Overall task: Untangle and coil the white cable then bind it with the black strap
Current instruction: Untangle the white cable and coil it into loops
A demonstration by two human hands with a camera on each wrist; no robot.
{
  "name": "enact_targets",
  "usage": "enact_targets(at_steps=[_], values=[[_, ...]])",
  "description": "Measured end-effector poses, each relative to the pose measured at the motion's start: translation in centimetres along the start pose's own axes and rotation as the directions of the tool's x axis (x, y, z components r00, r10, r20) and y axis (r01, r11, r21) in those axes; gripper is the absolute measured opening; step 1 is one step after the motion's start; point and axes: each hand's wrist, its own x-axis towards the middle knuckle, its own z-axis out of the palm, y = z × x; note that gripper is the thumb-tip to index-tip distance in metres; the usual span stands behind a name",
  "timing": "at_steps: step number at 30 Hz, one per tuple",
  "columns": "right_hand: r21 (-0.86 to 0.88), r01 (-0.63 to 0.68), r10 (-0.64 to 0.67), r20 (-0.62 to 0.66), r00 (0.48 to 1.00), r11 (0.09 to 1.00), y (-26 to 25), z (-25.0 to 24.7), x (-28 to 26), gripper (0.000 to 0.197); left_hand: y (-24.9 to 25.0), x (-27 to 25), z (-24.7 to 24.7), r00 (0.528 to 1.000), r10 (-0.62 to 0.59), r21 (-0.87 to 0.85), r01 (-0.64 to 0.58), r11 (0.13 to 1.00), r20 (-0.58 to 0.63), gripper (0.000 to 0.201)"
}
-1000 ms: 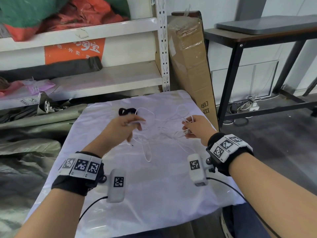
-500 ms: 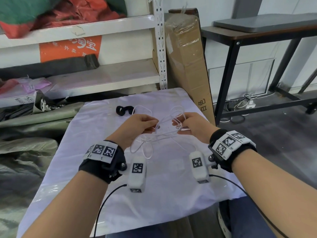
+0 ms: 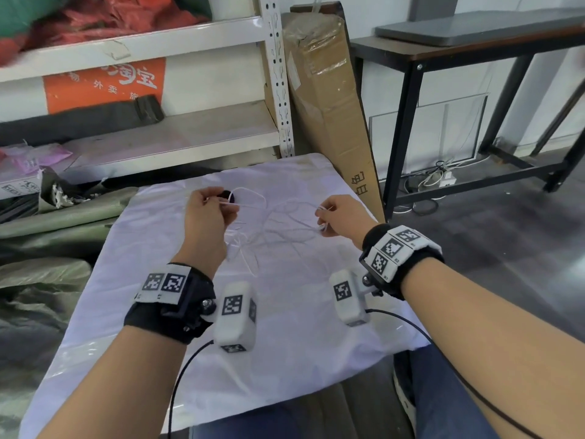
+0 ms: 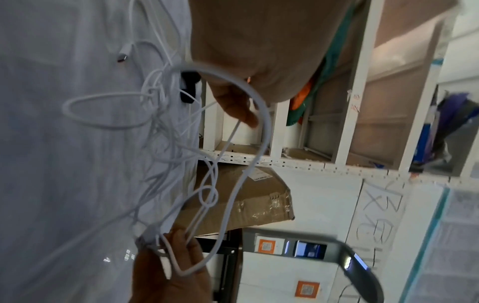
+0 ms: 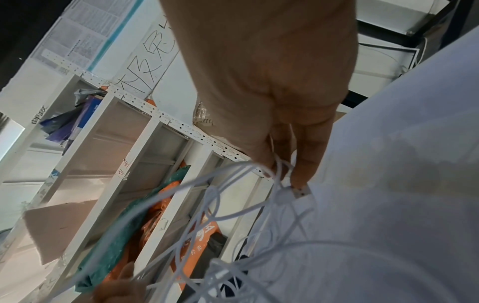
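Thin white round-section cable point(image 3: 269, 229), smooth and flexible, tangled in loose crossing loops and strung above a wrinkled white plastic-like sheet point(image 3: 285, 327) that covers the table. Left end of the tangle pinched in the left hand point(image 3: 210, 213), fingers curled round several strands; a broad loop point(image 4: 259, 114) arcs past the left thumb point(image 4: 238, 106) in the left wrist view. Right end gripped in the right hand point(image 3: 343, 218), fingers point(image 5: 308, 155) closed on a bunch of strands together with a small white rectangular connector point(image 5: 302, 191). A second white plug with a metal tip point(image 4: 124, 52) lies on the sheet, on the near side of the tangle. Small knots and twisted eyes visible along the middle strands point(image 4: 207, 196).

Small black strap point(image 3: 228, 195), rolled into a short matte ring, lying on the far part of the sheet, just beyond the left hand and partly hidden by it; contact with the cable cannot be told.

Far left: white perforated-steel shelving point(image 3: 275, 74) holding orange, red and green bags. Tall brown cardboard box point(image 3: 329, 99), wrapped with clear tape, leaning beside it. Far right: black metal-framed table point(image 3: 474, 52).
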Motion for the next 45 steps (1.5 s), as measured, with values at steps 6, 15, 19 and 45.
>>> enact_targets(at_steps=[6, 15, 19, 45], values=[[0.011, 0.019, -0.018, -0.073, 0.997, 1.000, 0.4, -0.5, 0.3, 0.014, 1.1, 0.8, -1.3, 0.996, -0.070, 0.014, 0.069, 0.998, 0.054, 0.031], [0.131, 0.073, -0.070, -0.025, 0.997, 0.989, -0.2, -0.3, 0.3, 0.018, 0.4, -0.7, -0.2, 0.880, -0.118, 0.643, -0.239, 0.728, 0.461, 0.020], [-0.097, 0.085, -0.078, 0.071, 0.994, 0.992, -1.1, -0.3, -0.2, 0.030, 0.0, -1.3, 0.7, 0.753, -0.254, 0.714, -0.377, 0.590, 0.607, 0.018], [-0.478, 0.381, -0.375, 0.113, 0.920, 0.792, -3.0, -0.4, -1.4, 0.014, -0.6, -1.4, -0.3, 0.872, -0.139, 0.635, -0.225, 0.739, 0.469, 0.018]])
